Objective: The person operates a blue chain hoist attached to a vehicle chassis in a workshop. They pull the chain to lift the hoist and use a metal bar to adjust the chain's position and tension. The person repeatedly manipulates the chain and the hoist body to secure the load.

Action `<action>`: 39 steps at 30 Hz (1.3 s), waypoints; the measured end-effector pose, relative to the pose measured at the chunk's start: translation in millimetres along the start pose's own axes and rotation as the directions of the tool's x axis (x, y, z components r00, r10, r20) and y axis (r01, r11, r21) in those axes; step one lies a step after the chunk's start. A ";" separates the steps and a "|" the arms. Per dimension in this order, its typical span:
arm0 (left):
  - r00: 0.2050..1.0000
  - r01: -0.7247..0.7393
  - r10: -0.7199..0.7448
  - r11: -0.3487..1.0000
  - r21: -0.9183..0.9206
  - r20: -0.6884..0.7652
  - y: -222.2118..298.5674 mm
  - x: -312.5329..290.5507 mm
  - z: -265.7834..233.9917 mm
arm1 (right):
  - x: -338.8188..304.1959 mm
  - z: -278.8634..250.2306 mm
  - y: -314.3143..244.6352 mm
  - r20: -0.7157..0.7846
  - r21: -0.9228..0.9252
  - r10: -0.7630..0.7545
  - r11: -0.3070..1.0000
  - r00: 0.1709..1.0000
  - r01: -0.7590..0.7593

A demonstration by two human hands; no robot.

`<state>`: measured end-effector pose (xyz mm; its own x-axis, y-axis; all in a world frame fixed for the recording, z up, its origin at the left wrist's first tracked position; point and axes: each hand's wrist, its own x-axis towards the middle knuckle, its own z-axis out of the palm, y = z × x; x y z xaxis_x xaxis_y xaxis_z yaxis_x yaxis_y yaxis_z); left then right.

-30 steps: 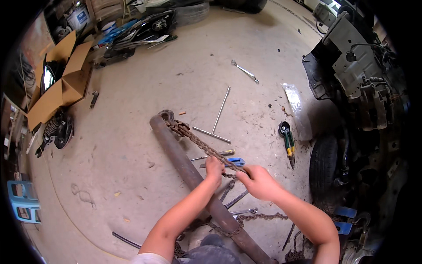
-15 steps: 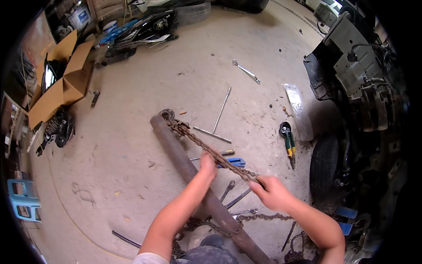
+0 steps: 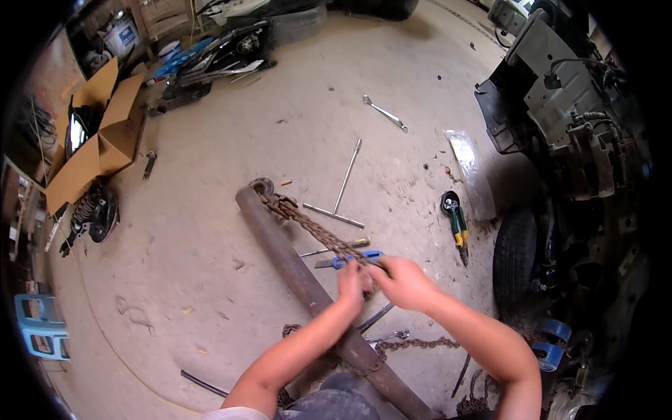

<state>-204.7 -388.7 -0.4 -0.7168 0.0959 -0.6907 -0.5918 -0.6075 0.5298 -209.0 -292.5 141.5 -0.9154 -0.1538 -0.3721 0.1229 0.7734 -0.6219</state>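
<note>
A rusty chain (image 3: 318, 233) runs doubled from the hook (image 3: 262, 187) at the far end of a thick rusty pipe (image 3: 277, 246) back to my hands. My left hand (image 3: 352, 285) is closed round the lower end of these strands, fingers partly hidden. Right beside it, my right hand (image 3: 404, 281) grips the same chain, thumb and fingers pressed together. The pipe slants beneath my left forearm toward my knees. Another stretch of chain (image 3: 420, 344) loops round its near part and leads right. Under the taut strands lie a blue-handled cutter (image 3: 365, 258) and a screwdriver (image 3: 358, 242).
Ahead lie a T-handle wrench (image 3: 347, 176) and a spanner (image 3: 385, 114); green-and-yellow snips (image 3: 456, 222) rest to the right. A partly dismantled car with a tyre (image 3: 516, 262) borders the right side. At left stand an open cardboard box (image 3: 119, 140) and a blue stool (image 3: 42, 325).
My right hand has come left and slightly up, and my left hand has slid down along the chain, so the two now meet. The view has shifted slightly.
</note>
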 end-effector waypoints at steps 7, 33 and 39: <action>0.992 -0.083 0.084 0.996 -0.010 0.089 -10.6 -39.6 10.0 | 23.4 13.0 -16.9 0.107 -0.016 0.027 1.000 0.994 -0.026; 0.928 0.148 -0.216 0.961 0.232 0.304 -47.9 -68.7 8.5 | 68.6 25.6 -20.0 0.088 -0.038 0.056 0.998 0.995 -0.052; 0.983 -0.068 0.062 0.997 0.033 0.172 -21.7 4.5 13.5 | -18.9 -6.3 5.9 0.074 0.139 0.012 0.990 0.997 -0.023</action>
<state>-200.0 -364.5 -8.3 -0.8047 0.1924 -0.5616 -0.5533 -0.5861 0.5919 -193.4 -281.2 149.2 -0.8830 -0.1892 -0.4296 0.1958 0.6835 -0.7033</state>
